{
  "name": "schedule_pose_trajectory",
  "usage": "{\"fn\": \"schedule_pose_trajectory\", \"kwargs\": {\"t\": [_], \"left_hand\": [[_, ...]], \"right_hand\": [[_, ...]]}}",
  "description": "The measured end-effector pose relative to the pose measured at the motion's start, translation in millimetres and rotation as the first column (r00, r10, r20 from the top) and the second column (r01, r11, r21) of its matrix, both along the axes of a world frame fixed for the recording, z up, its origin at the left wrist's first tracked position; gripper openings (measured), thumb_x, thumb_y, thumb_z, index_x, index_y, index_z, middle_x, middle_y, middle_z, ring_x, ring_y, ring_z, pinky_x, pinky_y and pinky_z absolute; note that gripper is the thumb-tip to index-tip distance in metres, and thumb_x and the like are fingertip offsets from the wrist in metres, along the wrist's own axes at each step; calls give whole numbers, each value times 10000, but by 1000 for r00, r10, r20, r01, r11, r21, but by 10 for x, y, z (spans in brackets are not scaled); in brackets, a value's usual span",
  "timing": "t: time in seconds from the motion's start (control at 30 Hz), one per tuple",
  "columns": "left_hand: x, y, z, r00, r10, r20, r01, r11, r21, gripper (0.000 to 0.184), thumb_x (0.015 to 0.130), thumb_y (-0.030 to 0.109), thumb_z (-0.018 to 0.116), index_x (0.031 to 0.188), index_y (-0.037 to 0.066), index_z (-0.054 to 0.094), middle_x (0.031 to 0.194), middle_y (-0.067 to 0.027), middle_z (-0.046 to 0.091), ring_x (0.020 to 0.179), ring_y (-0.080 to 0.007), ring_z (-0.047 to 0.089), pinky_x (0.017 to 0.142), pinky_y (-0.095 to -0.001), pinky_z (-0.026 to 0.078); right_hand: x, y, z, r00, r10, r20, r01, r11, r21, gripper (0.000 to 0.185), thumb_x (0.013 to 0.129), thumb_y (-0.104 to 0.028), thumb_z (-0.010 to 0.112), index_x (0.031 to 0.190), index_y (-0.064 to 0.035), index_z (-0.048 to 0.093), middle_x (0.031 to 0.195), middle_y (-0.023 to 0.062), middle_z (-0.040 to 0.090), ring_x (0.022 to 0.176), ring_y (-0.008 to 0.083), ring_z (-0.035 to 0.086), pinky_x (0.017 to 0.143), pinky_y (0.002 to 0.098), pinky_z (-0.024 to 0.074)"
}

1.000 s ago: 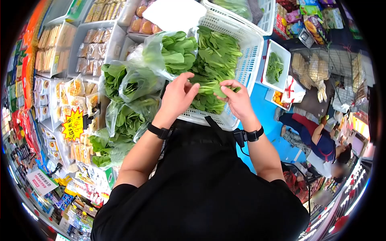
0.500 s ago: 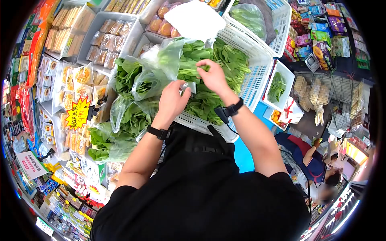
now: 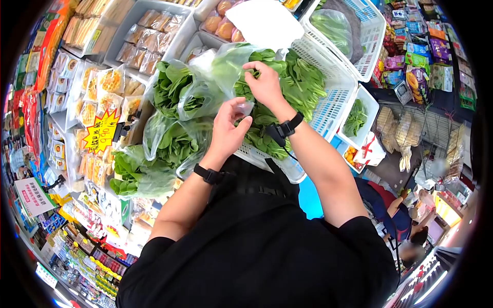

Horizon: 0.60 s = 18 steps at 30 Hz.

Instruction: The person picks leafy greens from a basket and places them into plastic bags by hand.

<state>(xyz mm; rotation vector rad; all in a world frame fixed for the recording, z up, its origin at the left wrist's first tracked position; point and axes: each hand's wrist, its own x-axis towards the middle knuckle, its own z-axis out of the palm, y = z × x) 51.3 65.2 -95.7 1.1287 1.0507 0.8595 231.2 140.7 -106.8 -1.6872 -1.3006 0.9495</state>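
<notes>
Working at the mouth of a clear plastic bag (image 3: 223, 64) beside a bunch of leafy greens (image 3: 269, 55), I judge this to be the step of getting the film around the stems and leaves. The next move, as I read it, calls for a light grip on the film's edge, so the leaves don't get bruised. The bag lies just beyond my fingertips and to their left; the bunch sits ahead of them, partly under my right hand (image 3: 263, 84). That hand reaches in from above, fingers bent, with a narrow gap to the thumb. My left hand (image 3: 228, 126) is nearer my body, curled with thumb and fingers part-way apart, at the film's lower edge. I cannot tell whether either one pinches the plastic.

Right of the bag, loose greens (image 3: 306, 84) fill much of a white slotted crate (image 3: 328, 119). On the left lie more bagged greens (image 3: 177, 90). Farther out stand packaged pastries (image 3: 149, 43) and a yellow starburst price sign (image 3: 101, 131).
</notes>
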Motion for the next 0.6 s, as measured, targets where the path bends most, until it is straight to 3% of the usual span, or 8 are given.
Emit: {"fn": "schedule_pose_trajectory", "kwargs": {"t": [0.03, 0.07, 0.1, 0.17, 0.27, 0.4, 0.5, 0.6], "left_hand": [[16, 5, 9, 1000, -29, 3, 29, 1000, 8, 517, 928, 22, 770, 1422, 13, 616, 1301, -123, 657, 1143, -221, 699, 981, -354, 592], [35, 11, 21, 998, -62, 7, 62, 998, 19, 525, 930, 20, 765, 1430, 11, 606, 1314, -115, 640, 1150, -217, 691, 962, -348, 594], [61, 13, 54, 998, -70, 10, 70, 997, 22, 525, 930, 20, 765, 1430, 11, 606, 1314, -115, 640, 1150, -217, 691, 962, -348, 594], [116, -1, 116, 987, -153, -43, 154, 988, 28, 560, 970, -63, 683, 1498, 27, 518, 1348, -78, 652, 1255, -177, 642, 1009, -336, 524], [182, -38, 73, 997, -78, 28, 77, 995, 60, 523, 929, 8, 755, 1428, 11, 601, 1337, -111, 611, 1121, -209, 683, 902, -326, 591], [160, -46, 137, 989, -79, 126, 91, 991, -96, 554, 959, -60, 700, 1475, 44, 529, 1385, -89, 602, 1223, -175, 631, 981, -315, 556], [122, -9, 237, 989, -23, 146, 41, 992, -121, 528, 984, -77, 661, 1480, 29, 516, 1401, -81, 603, 1233, -179, 629, 1064, -334, 519], [68, 18, 267, 985, 38, 166, -14, 990, -143, 518, 983, -63, 667, 1474, 6, 516, 1410, -82, 600, 1286, -191, 604, 1113, -356, 495]], "right_hand": [[0, -25, 24, 1000, 18, -12, -19, 1000, -17, 254, 946, -115, 726, 1184, -36, 768, 992, 170, 786, 645, 193, 634, 655, 364, 537], [-7, -49, -76, 995, 102, 7, -102, 993, -67, 280, 936, -141, 749, 1195, -34, 764, 1024, 190, 784, 731, 256, 701, 727, 386, 569], [0, -53, -402, 985, 175, 2, -175, 983, 49, 317, 927, -166, 762, 1215, -34, 761, 1066, 218, 778, 877, 347, 749, 836, 421, 587], [28, -3, -554, 968, 249, -33, -251, 966, -70, 351, 910, -169, 773, 1236, -39, 759, 1119, 249, 769, 1045, 427, 747, 938, 460, 584], [-38, 167, -461, 968, 239, 76, -244, 967, 65, 375, 896, -123, 744, 1263, -48, 760, 1159, 266, 760, 1086, 441, 740, 961, 480, 586], [-26, 413, -566, 810, 441, 387, -474, 880, -12, 267, 888, -71, 688, 1140, -29, 765, 1151, 247, 761, 1079, 449, 744, 919, 531, 604], [111, 411, -157, 747, 349, 566, -398, 916, -40, 172, 920, -134, 695, 1050, -37, 752, 1106, 199, 767, 1011, 434, 762, 879, 536, 621], [291, 239, 225, 671, 181, 719, -367, 924, 110, 194, 966, -232, 691, 1025, -58, 751, 1068, 148, 764, 977, 393, 762, 878, 514, 627]]}}
